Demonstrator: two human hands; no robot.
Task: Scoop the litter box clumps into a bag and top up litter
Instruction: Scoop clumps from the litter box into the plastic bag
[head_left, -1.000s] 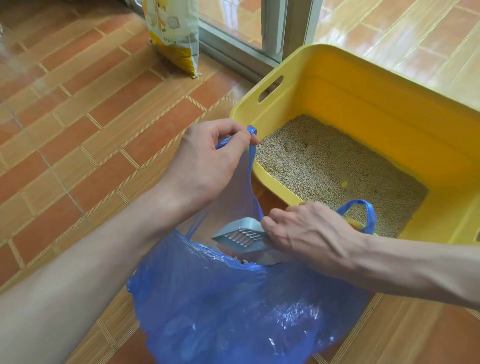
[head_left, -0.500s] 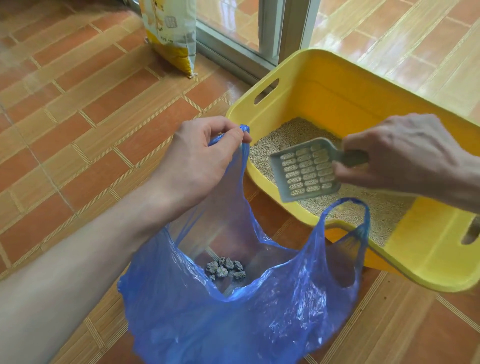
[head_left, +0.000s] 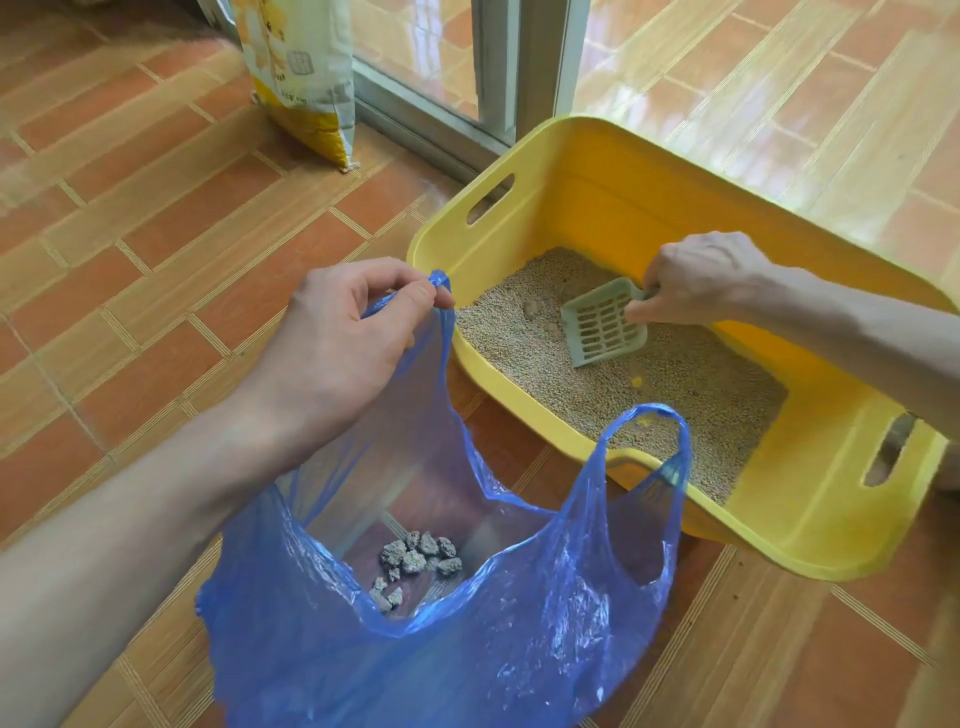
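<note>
A litter sack (head_left: 301, 78) leans by the door frame. The left hand (head_left: 332, 343) pinches one handle of the blue bag (head_left: 467, 634), with grey clumps (head_left: 415, 564) at its bottom. Rightward, the right hand (head_left: 696, 278) grips the slotted scoop (head_left: 602, 327), tipped into the litter (head_left: 649, 384) of the yellow box (head_left: 649, 208).

— Is the bag (head_left: 519, 649) open from above?
— Yes; its mouth gapes wide, with one handle (head_left: 649, 415) standing free by the box rim (head_left: 519, 410).
— And the litter box (head_left: 779, 519)?
— Open on top; high yellow walls all round, and the scoop (head_left: 602, 325) lies on the litter.
</note>
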